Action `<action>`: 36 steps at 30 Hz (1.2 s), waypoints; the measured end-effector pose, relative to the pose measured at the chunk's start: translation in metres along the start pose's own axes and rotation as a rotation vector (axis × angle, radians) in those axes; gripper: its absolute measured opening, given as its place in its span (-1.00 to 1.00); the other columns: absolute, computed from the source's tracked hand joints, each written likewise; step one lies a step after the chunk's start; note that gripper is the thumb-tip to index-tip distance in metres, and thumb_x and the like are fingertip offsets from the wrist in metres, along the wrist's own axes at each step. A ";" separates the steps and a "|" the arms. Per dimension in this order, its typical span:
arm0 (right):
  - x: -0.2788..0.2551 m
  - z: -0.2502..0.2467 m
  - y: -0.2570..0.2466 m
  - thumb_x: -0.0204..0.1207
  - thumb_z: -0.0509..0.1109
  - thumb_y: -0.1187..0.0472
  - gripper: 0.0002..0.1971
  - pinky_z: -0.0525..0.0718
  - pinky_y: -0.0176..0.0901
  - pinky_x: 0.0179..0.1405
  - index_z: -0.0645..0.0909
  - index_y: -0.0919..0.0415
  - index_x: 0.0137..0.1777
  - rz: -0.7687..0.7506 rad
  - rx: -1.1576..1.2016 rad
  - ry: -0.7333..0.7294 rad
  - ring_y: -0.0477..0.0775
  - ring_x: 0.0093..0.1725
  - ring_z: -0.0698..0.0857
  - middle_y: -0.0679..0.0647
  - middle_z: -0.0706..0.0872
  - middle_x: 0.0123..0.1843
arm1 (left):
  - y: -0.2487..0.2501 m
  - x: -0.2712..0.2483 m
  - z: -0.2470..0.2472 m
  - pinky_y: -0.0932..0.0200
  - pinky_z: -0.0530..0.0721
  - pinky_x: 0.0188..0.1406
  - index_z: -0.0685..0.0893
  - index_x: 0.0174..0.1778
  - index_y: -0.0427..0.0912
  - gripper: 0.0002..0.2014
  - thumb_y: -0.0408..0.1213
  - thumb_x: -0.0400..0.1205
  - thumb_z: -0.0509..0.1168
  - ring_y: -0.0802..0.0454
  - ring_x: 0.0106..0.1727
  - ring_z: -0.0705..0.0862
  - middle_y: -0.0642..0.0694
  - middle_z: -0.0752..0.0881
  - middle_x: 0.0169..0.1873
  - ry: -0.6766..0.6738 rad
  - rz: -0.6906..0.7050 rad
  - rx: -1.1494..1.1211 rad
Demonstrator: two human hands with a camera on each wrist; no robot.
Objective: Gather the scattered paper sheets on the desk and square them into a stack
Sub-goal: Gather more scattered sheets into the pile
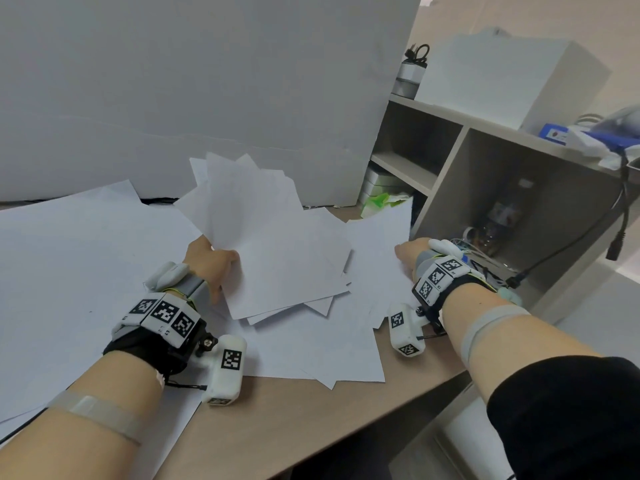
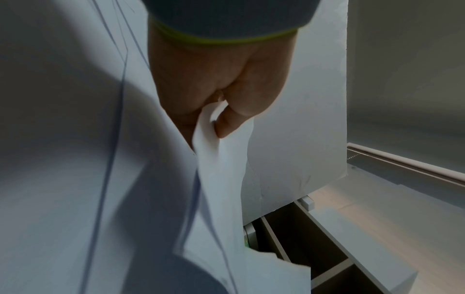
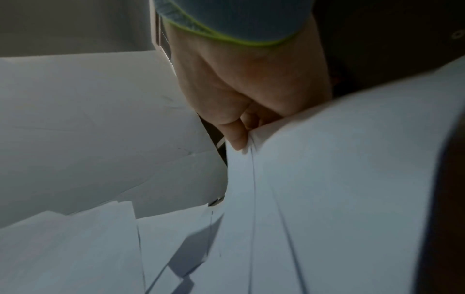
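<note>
Head view: left hand (image 1: 211,263) fingers (image 2: 227,121) pinched fanned paper sheets (image 1: 273,244); right hand (image 1: 412,252) fingers (image 3: 235,137) pinched sheet edge beside them. Risk: loose, uneven pinch lets sheets slide out, crumple.

To your right stands an open shelf unit (image 1: 446,188) holding cables (image 1: 485,244), with a white box (image 1: 502,74) on top.

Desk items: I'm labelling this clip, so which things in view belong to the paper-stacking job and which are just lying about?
Part of the job:
- fanned sheets gripped by the left hand
- sheets pinched by the right hand
- loose sheets on the desk

Just lying about:
- shelf unit
- white board
- black cable
- green packet
</note>
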State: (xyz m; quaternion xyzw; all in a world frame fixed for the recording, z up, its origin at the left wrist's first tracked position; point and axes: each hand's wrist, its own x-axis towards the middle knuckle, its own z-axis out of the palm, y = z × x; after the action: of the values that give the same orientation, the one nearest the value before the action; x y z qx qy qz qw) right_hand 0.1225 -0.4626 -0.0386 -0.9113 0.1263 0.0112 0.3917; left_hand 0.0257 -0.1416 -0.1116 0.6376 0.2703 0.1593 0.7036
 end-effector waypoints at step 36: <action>-0.057 -0.023 -0.181 0.65 0.36 0.26 -0.85 0.73 0.36 0.20 0.76 0.21 -0.07 -0.642 0.930 -0.021 0.42 0.20 0.75 0.35 0.80 0.13 | 0.010 -0.020 -0.002 -0.32 0.70 0.20 0.59 0.17 -0.37 -0.72 -0.60 0.55 0.29 -0.44 0.14 0.70 -0.44 0.68 0.14 -0.056 -0.108 0.147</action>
State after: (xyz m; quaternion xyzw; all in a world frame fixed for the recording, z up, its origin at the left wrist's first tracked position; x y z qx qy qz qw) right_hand 0.1085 -0.3470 0.1128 -0.6351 -0.1695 -0.1564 0.7372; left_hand 0.0103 -0.1502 -0.0985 0.6762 0.2955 0.0828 0.6698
